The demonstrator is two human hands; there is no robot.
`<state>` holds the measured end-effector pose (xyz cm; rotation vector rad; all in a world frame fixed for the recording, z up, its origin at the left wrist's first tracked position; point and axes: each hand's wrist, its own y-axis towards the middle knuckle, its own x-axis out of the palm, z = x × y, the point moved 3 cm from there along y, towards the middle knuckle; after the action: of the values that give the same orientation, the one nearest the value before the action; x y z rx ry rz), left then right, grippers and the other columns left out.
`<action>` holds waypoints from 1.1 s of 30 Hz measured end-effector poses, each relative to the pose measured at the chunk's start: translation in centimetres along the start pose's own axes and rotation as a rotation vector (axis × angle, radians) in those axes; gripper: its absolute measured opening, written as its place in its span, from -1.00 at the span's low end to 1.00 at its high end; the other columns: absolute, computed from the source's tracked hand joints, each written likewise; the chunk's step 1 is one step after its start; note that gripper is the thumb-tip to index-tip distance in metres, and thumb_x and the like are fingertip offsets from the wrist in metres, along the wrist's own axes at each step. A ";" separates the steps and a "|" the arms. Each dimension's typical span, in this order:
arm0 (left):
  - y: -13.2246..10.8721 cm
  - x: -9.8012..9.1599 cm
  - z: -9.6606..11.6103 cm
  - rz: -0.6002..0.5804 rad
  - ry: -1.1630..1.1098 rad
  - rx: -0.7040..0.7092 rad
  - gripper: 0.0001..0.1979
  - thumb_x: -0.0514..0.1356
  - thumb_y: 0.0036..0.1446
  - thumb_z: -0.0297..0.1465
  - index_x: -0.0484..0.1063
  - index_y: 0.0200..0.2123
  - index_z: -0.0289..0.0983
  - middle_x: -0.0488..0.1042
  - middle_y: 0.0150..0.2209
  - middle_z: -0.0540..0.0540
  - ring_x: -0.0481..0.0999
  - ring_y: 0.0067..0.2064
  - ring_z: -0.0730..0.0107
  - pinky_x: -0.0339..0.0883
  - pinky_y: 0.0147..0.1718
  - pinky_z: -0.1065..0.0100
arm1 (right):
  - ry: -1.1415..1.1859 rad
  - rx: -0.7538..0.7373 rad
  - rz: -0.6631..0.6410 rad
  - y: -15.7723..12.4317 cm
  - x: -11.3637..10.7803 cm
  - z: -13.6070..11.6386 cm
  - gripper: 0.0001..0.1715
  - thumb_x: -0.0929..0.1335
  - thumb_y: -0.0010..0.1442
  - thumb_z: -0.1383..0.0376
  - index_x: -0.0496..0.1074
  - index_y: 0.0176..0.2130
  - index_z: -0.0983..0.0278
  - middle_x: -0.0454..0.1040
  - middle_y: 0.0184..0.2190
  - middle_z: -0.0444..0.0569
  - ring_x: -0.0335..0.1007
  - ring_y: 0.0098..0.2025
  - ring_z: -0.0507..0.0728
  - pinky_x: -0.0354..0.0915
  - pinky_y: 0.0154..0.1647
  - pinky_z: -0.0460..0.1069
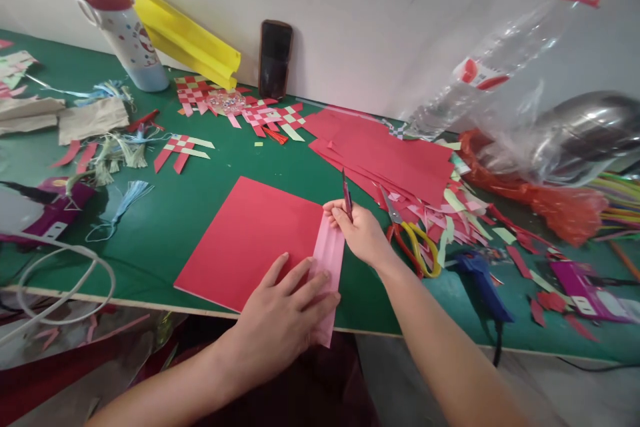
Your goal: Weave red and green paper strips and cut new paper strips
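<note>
A sheet of red paper (260, 233) lies at the front edge of the green table. Its right side shows a pink strip (331, 240), which looks like a folded-over margin with lengthwise creases. My left hand (287, 300) rests flat across the red paper and the strip, fingers spread. At the strip's far end, my right hand (357, 227) is closed around a slim dark red tool (347, 193) with a narrow pointed end standing up; its exact kind is unclear. Right beside that hand lie scissors (420, 247) with yellow and red handles.
Red paper sheets (385, 153) are stacked behind the scissors, among paper scraps. A blue glue gun (483, 287) lies at right. A phone (275, 60) leans on the wall near woven paper pieces (260, 113). A bottle (125, 33) and tassels (127, 203) are at left.
</note>
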<state>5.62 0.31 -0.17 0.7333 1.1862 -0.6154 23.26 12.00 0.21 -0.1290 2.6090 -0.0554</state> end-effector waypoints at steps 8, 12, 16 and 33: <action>-1.8 -0.1 -0.3 -0.056 0.030 0.057 -0.44 0.05 0.23 0.08 0.25 0.23 0.07 0.22 0.33 0.05 0.12 0.34 0.06 -0.20 0.31 -0.10 | -0.032 -0.011 0.037 -0.2 0.4 0.2 -0.75 0.26 0.25 0.19 0.47 -0.18 0.23 0.56 -0.28 -0.03 0.45 -0.36 0.05 0.40 -0.20 0.01; -3.3 0.1 -0.1 -0.069 0.047 0.066 -0.42 0.08 0.20 0.09 0.23 0.24 0.09 0.21 0.33 0.09 0.10 0.36 0.08 -0.35 0.34 -0.10 | -0.025 -0.022 0.038 -0.1 0.4 0.2 -0.74 0.24 0.26 0.21 0.47 -0.18 0.24 0.56 -0.30 -0.03 0.45 -0.36 0.05 0.39 -0.20 0.00; -5.0 0.0 0.0 -0.082 0.065 0.058 -0.39 0.11 0.18 0.10 0.24 0.24 0.06 0.23 0.33 0.08 0.07 0.38 0.10 -0.48 0.36 -0.07 | -0.020 -0.026 0.033 -0.1 0.6 0.4 -0.73 0.22 0.27 0.23 0.46 -0.17 0.25 0.56 -0.27 -0.03 0.44 -0.36 0.04 0.38 -0.19 0.01; -1.7 -0.2 2.9 0.092 0.026 0.182 -0.58 0.07 0.35 -0.23 0.32 0.18 -0.30 0.42 0.20 -0.11 0.35 0.24 0.20 0.10 0.28 0.12 | 0.066 -0.064 0.014 0.0 0.6 0.8 -0.74 0.25 0.26 0.22 0.47 -0.18 0.26 0.56 -0.27 -0.02 0.46 -0.34 0.04 0.39 -0.17 0.01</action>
<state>5.96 -3.00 0.24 0.9471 1.1227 -0.6438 23.11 11.92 -0.76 -0.1339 2.6781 0.0298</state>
